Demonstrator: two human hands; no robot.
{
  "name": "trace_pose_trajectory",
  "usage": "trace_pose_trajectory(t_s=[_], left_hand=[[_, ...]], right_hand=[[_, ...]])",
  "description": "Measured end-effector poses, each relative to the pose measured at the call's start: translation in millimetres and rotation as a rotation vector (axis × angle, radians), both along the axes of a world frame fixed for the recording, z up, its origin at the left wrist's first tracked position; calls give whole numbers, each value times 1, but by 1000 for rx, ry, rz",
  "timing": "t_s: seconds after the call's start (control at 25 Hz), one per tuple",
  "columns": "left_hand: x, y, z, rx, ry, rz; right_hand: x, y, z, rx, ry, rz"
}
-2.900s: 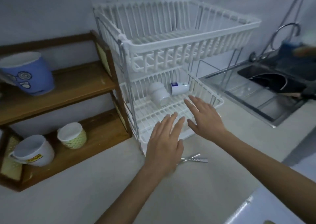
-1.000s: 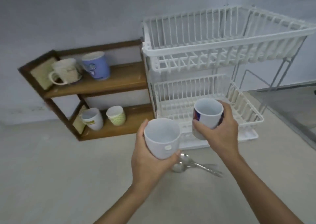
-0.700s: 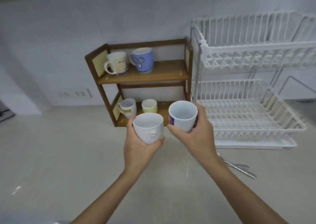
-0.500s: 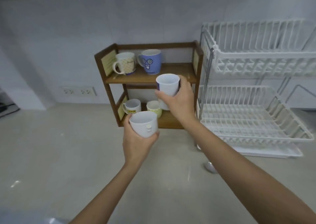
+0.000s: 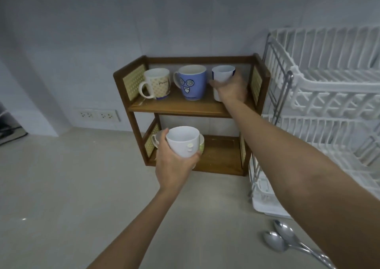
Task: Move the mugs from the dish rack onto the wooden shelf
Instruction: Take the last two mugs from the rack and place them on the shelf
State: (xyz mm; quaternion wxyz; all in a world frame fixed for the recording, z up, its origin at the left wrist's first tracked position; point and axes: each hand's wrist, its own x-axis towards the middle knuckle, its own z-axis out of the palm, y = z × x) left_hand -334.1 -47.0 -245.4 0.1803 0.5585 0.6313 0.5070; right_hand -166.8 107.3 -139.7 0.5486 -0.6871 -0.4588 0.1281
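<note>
My right hand (image 5: 231, 88) grips a white mug with blue print (image 5: 222, 75) on the right end of the wooden shelf's (image 5: 185, 109) upper board; whether it rests on the board I cannot tell. My left hand (image 5: 174, 166) holds a plain white mug (image 5: 183, 141) upright in front of the lower shelf. It hides most of two mugs standing there. A blue face mug (image 5: 192, 82) and a cream patterned mug (image 5: 157, 83) stand on the upper board. The white two-tier dish rack (image 5: 320, 87) stands at the right with no mugs visible in it.
Two metal spoons (image 5: 287, 240) lie on the beige counter at the lower right, in front of the rack's drip tray (image 5: 265, 205). A wall socket strip (image 5: 99, 115) is left of the shelf. The lower shelf's right half (image 5: 222, 155) shows bare wood.
Both hands lifted mugs out of the rack's lower tier and carried them left. My right hand has since reached up onto the upper board; my left hand has come close to the lower shelf.
</note>
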Motion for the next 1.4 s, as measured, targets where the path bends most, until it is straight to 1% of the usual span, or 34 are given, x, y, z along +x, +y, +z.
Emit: trace_pose_trajectory(t_s=[0.08,0.2,0.36,0.4,0.48,0.52,0.6,0.64,0.68,0.72,0.8,0.88,0.96,1.0,1.08,1.16,1.24,1.4], left_hand=[[0,8,-3,-16,-10,3],[0,20,-7,-23,-9,-17],[3,41,-17,-29,-3,-95],[5,45,-20,-37,-1,-124],[9,53,-27,-59,-7,-205],[11,57,-30,-67,-17,-251],[17,65,-36,-85,-34,-328],[21,69,-39,-94,-43,-347],[25,73,-42,-105,-51,-360],[30,77,-45,-116,-59,-372],[43,84,-52,-131,-59,-406],[57,94,-57,-125,-44,-420],[71,103,-62,-130,-16,-418],[78,108,-64,-142,13,-411],[87,116,-71,-185,87,-371],[94,125,-77,-217,121,-344],[99,134,-83,-222,138,-348],[106,145,-90,-203,239,-417]], right_hand=[[4,14,-3,-19,12,-35],[8,27,-10,-17,-23,-59],[6,23,-10,-14,-35,-61],[6,16,-9,3,-37,-38],[0,-12,-16,112,-47,-4],[-5,-31,-26,196,-79,-14],[-17,-79,-62,356,-246,-82],[-20,-103,-88,398,-335,-106],[-21,-124,-118,386,-385,-122],[-23,-143,-148,309,-383,-123],[-29,-174,-208,31,-381,-84],[-38,-193,-254,-275,-510,41],[-44,-204,-281,-515,-585,152],[-44,-206,-287,-583,-584,160],[-39,-205,-294,-664,-589,138],[-38,-203,-296,-718,-616,116],[-40,-201,-297,-736,-622,102],[-42,-201,-295,-733,-609,57]])
